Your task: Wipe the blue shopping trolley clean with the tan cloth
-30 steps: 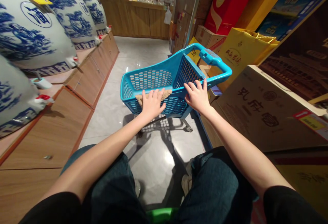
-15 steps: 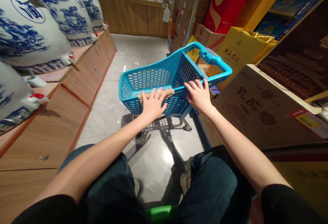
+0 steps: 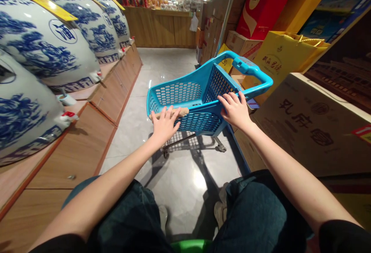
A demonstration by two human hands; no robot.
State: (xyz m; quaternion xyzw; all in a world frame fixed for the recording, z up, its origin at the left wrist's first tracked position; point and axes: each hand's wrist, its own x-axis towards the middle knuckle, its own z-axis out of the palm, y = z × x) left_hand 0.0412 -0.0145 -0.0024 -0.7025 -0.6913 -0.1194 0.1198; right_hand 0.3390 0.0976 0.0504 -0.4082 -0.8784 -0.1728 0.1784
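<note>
A small blue shopping cart [image 3: 179, 90] with a perforated plastic basket stands side-on in front of me. My left hand [image 3: 164, 124] presses a tan cloth [image 3: 183, 112] onto the near rim at the basket's front end, its fingers spaced apart and bent over the rim. The cloth's right end sticks out past the fingers. Near the handle [image 3: 252, 69], my right hand [image 3: 236, 111] grips the same rim, fingers hooked over the top. The palms' undersides are hidden.
Large blue-and-white jars [image 3: 60, 36] with small taps line a wooden cabinet [image 3: 69, 160] on the left. Cartons [image 3: 307, 125] and a yellow gift bag [image 3: 279, 58] stand close on the right. Part of something green [image 3: 191, 246] shows between my legs. A counter [image 3: 162, 27] crosses the back.
My left hand has slid with the cloth along the rim, towards the basket's front end. My right hand stays at the same spot by the handle. The view has shifted slightly.
</note>
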